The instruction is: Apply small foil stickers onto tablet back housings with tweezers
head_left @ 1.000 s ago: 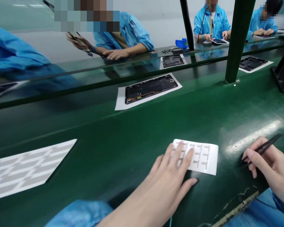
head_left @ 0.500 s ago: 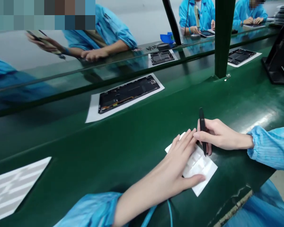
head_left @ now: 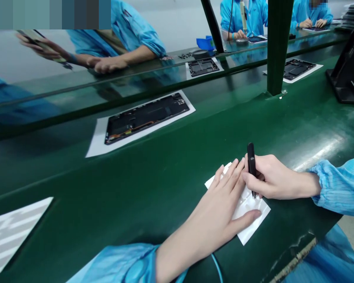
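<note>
My left hand (head_left: 221, 208) lies flat with fingers spread over a small white sheet (head_left: 249, 230), its thumb near the sheet's lower right edge. Pale raised pieces show on the sheet, partly hidden under the hand. Between the thumb and fingers of my right hand (head_left: 271, 177) is a pair of black tweezers (head_left: 251, 161), held upright. Their tips point down at the sheet, just right of my left fingers. Whether the tips grip anything is too small to tell.
A tablet housing (head_left: 147, 118) rests on white paper ahead, and another (head_left: 297, 70) lies beyond the green post (head_left: 275, 51). At left is a grey-striped white sheet (head_left: 14, 236). A black stand (head_left: 346, 74) is at far right. Co-workers in blue sit across the bench.
My right hand has moved slightly down and left, bringing the tweezer tips onto the sheet. My left hand stays flat on it. The view has shifted a little.
</note>
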`<state>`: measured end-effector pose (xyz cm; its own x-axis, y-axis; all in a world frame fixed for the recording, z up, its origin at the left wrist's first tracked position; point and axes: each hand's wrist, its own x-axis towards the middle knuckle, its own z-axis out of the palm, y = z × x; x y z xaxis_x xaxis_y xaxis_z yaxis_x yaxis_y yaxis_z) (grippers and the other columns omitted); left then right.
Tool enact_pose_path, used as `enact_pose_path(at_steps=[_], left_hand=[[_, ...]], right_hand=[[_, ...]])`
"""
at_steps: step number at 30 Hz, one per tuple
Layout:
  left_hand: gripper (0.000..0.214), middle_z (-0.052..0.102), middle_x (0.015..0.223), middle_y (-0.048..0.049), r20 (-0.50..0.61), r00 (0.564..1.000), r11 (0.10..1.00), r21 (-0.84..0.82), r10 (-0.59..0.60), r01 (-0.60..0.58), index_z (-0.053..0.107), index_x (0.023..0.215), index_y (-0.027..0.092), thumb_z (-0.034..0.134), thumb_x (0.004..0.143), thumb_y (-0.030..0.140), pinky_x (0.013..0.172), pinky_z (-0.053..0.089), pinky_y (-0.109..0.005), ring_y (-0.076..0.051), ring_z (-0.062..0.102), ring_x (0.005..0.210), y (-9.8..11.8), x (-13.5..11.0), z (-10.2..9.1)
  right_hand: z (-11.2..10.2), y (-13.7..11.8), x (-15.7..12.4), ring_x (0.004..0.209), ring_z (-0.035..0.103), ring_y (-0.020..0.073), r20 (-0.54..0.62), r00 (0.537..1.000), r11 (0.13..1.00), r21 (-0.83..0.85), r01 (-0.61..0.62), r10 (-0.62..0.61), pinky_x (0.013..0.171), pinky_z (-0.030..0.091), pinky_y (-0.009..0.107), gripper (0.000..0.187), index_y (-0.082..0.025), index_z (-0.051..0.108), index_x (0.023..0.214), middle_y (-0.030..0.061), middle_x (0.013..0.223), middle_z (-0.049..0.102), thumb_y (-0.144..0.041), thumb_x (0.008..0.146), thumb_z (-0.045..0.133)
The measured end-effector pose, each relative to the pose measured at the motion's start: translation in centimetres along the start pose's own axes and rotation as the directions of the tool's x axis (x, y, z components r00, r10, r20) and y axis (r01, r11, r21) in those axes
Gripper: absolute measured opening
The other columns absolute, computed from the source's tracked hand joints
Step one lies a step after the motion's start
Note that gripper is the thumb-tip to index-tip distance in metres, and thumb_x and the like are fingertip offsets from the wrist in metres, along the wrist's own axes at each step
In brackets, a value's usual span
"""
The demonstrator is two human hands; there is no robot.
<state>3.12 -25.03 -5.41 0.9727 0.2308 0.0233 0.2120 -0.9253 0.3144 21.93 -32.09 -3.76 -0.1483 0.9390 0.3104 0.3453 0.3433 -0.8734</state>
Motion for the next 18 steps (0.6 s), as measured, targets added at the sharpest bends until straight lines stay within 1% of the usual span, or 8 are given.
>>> enact_pose_path(at_steps=[3,6,9,14,18], left_hand=[[0.084,0.016,0.166,-0.0239,0.004,1.0,1.0,0.003,0.01,-0.01,-0.001,0.162,0.014,0.028,0.103,0.066,0.121,0.021,-0.067,-0.038,0.019,0.154,0.06,0.15,-0.11],[0.082,0.017,0.166,-0.0238,0.005,1.0,1.0,0.004,0.013,-0.013,0.003,0.162,0.015,0.026,0.103,0.067,0.12,0.022,-0.067,-0.038,0.019,0.154,0.07,0.26,-0.13],[0.082,0.02,0.165,-0.024,0.005,1.0,1.0,0.007,0.009,-0.009,0.005,0.162,0.015,0.027,0.103,0.067,0.121,0.022,-0.066,-0.038,0.019,0.154,0.07,0.28,-0.09],[0.084,0.022,0.163,-0.0261,0.005,1.0,1.0,0.013,-0.001,0.0,0.003,0.162,0.013,0.029,0.103,0.067,0.12,0.022,-0.068,-0.04,0.019,0.153,0.17,0.32,-0.01],[0.081,0.023,0.163,-0.0259,0.014,1.0,1.0,0.018,0.001,-0.001,0.012,0.161,0.012,0.031,0.103,0.065,0.119,0.022,-0.069,-0.041,0.017,0.154,0.17,0.31,-0.04]], right_hand=[[-0.04,0.06,0.15,0.057,0.045,0.0125,0.001,1.0,1.0,-0.025,0.01,-0.01,0.055,0.037,0.026,0.021,-0.025,0.033,0.073,-0.0051,0.064,0.043,-0.015,0.086,0.045],[-0.1,0.07,0.16,0.055,0.047,0.0124,0.011,1.0,0.999,-0.036,-0.021,0.021,0.053,0.037,0.025,0.019,-0.024,0.034,0.074,-0.0046,0.063,0.047,-0.013,0.086,0.044],[-0.07,-0.01,0.09,0.054,0.048,0.0126,0.009,0.999,0.998,-0.044,-0.045,0.046,0.051,0.037,0.024,0.019,-0.025,0.034,0.075,-0.005,0.063,0.047,-0.013,0.087,0.044],[0.08,-0.22,0.18,0.053,0.049,0.0118,0.016,0.997,0.996,-0.051,-0.078,0.079,0.051,0.038,0.024,0.021,-0.025,0.033,0.074,-0.0058,0.062,0.048,-0.011,0.085,0.045],[0.06,-0.29,0.35,0.05,0.048,0.0113,0.025,0.993,0.992,-0.053,-0.111,0.113,0.047,0.037,0.022,0.023,-0.025,0.032,0.074,-0.0065,0.059,0.047,-0.01,0.085,0.045]])
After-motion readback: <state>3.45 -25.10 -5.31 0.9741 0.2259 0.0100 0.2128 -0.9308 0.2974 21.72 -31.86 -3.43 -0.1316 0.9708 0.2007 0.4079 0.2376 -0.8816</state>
